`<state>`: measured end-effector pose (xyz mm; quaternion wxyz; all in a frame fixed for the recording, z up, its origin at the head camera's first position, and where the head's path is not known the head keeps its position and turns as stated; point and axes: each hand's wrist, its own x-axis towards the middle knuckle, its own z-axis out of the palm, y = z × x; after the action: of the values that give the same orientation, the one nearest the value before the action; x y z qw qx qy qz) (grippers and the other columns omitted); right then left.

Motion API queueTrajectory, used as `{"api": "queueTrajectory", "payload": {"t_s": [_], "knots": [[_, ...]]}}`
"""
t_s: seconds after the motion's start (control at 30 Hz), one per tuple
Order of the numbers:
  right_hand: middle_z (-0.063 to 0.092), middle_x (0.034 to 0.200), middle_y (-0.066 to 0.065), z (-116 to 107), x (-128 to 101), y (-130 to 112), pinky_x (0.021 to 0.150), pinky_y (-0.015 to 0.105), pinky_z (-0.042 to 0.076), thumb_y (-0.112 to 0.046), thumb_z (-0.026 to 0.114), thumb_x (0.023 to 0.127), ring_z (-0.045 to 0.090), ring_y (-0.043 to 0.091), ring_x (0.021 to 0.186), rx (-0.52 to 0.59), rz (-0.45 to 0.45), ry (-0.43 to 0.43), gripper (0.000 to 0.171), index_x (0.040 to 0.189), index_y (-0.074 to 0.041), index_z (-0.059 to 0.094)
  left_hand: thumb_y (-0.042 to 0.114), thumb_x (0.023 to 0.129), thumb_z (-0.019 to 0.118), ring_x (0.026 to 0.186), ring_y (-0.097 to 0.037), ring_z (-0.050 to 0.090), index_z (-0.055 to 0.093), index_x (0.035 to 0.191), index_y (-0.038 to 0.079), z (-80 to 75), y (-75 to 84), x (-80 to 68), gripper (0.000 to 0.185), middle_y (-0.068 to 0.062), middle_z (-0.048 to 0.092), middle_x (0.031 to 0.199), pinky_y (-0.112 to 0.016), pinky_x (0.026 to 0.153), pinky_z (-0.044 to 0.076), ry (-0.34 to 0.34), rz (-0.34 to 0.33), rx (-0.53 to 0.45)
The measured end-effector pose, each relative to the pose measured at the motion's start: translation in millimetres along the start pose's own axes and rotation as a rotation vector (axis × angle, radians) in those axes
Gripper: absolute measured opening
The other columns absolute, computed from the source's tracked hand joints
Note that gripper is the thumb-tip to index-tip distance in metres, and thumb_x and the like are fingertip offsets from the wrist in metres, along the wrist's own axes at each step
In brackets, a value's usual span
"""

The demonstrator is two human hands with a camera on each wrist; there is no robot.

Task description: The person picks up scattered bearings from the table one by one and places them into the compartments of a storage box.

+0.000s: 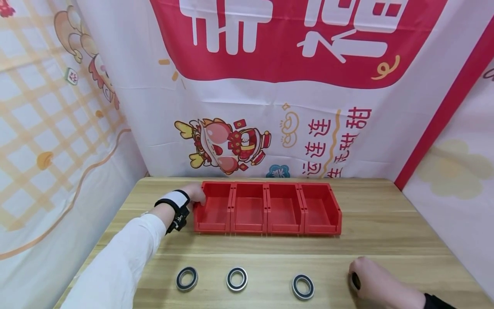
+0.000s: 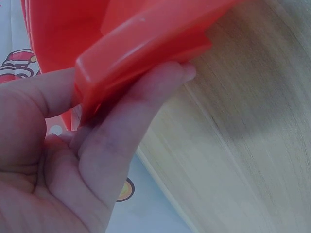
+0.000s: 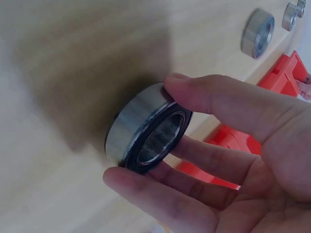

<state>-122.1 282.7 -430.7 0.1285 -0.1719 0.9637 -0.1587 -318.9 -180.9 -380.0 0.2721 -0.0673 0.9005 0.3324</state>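
At the left end of a row of red plastic bins, my left hand [image 1: 194,193] grips the outer wall of the leftmost bin [image 1: 214,214]. The left wrist view shows thumb and fingers on either side of the bin's rim [image 2: 141,39]. Over at the right, my right hand [image 1: 374,283] pinches a ball bearing [image 3: 133,124] by its steel outer ring, between thumb and fingertips. This bearing has a black seal on its face and is tilted, close over the wooden table. In the head view the hand covers most of it.
Three more bearings lie flat along the front of the table: one at left [image 1: 180,282], one in the middle [image 1: 230,281], one right of centre [image 1: 296,289]. The other red bins [image 1: 285,212] adjoin the leftmost one. Printed cloth [image 1: 239,94] hangs behind the table.
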Motion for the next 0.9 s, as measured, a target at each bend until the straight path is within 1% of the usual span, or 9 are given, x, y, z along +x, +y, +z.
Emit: {"api": "queueTrajectory", "payload": {"t_s": [0.07,0.17,0.33,0.4,0.5,0.57,0.63,0.77,0.9], "knots": [[0.049,0.061,-0.007,-8,3,-1,0.045,0.020,0.034,0.010,0.063,0.054,0.038,0.004,0.054,-0.053,-0.103,0.053,0.022,0.061,-0.010,0.056,-0.007,0.082,0.052,0.081,-0.026,0.057,0.054,0.114,-0.010,-0.2,0.2,-0.2,0.032,-0.016,0.054,0.096,-0.032,0.064,0.056,0.004,0.000,0.006],[0.047,0.060,-0.006,-29,11,-11,0.044,0.020,0.033,0.008,0.065,0.055,0.036,0.004,0.053,-0.086,-0.116,0.061,0.023,0.060,-0.011,0.053,-0.007,0.082,0.052,0.080,-0.025,0.057,0.054,0.110,-0.009,-0.6,0.4,-0.8,0.029,-0.016,0.054,0.097,-0.034,0.065,0.056,0.007,0.001,0.002],[0.056,0.068,0.000,-69,32,-32,0.049,0.023,0.040,0.004,0.077,0.061,0.045,0.012,0.058,-0.094,-0.012,-0.027,0.021,0.074,-0.007,0.066,-0.007,0.081,0.051,0.079,-0.023,0.056,0.054,0.106,-0.008,-0.2,1.1,-1.9,0.025,-0.014,0.053,0.094,-0.036,0.066,0.055,0.008,0.002,-0.012],[0.060,0.072,0.002,-82,40,-39,0.052,0.025,0.046,0.002,0.080,0.062,0.048,0.014,0.061,-0.110,-0.004,-0.026,0.022,0.080,-0.005,0.069,-0.007,0.081,0.051,0.080,-0.023,0.055,0.054,0.107,-0.008,0.2,2.5,-4.0,0.026,-0.014,0.053,0.095,-0.036,0.068,0.056,0.005,0.006,-0.001],[0.060,0.071,0.001,-96,54,-44,0.054,0.025,0.049,-0.002,0.081,0.064,0.049,0.012,0.061,-0.156,-0.063,0.007,0.019,0.079,-0.005,0.070,-0.006,0.083,0.051,0.082,-0.024,0.056,0.053,0.110,-0.008,0.0,3.8,-5.1,0.027,-0.015,0.052,0.099,-0.037,0.070,0.056,-0.009,0.003,0.006],[0.058,0.067,0.000,-104,65,-45,0.053,0.024,0.048,-0.003,0.080,0.067,0.048,0.011,0.058,-0.180,-0.103,0.026,0.015,0.076,-0.006,0.069,-0.006,0.084,0.051,0.083,-0.024,0.056,0.052,0.112,-0.008,-0.5,3.6,-3.6,0.029,-0.015,0.052,0.101,-0.037,0.071,0.056,-0.014,0.000,0.019],[0.053,0.061,-0.001,-111,77,-46,0.049,0.022,0.042,-0.004,0.077,0.069,0.044,0.010,0.054,-0.198,-0.141,0.043,0.012,0.073,-0.007,0.066,-0.005,0.084,0.052,0.082,-0.024,0.056,0.053,0.113,-0.008,-1.2,2.1,0.9,0.030,-0.016,0.052,0.101,-0.037,0.070,0.056,-0.016,-0.008,0.018],[0.045,0.057,-0.001,-120,101,-47,0.046,0.022,0.033,-0.001,0.071,0.069,0.039,0.009,0.050,-0.225,-0.177,0.071,0.009,0.074,-0.005,0.065,-0.006,0.082,0.052,0.080,-0.024,0.056,0.052,0.115,-0.009,-1.7,-1.5,7.4,0.033,-0.015,0.052,0.100,-0.035,0.066,0.055,-0.014,-0.012,0.002],[0.049,0.060,0.001,-124,127,-44,0.048,0.023,0.037,-0.003,0.072,0.070,0.042,0.012,0.052,-0.219,-0.125,0.070,0.019,0.089,0.000,0.070,-0.007,0.082,0.052,0.080,-0.024,0.056,0.052,0.117,-0.010,-2.1,-3.5,8.5,0.035,-0.015,0.052,0.099,-0.034,0.063,0.055,-0.018,-0.004,-0.015]]}}
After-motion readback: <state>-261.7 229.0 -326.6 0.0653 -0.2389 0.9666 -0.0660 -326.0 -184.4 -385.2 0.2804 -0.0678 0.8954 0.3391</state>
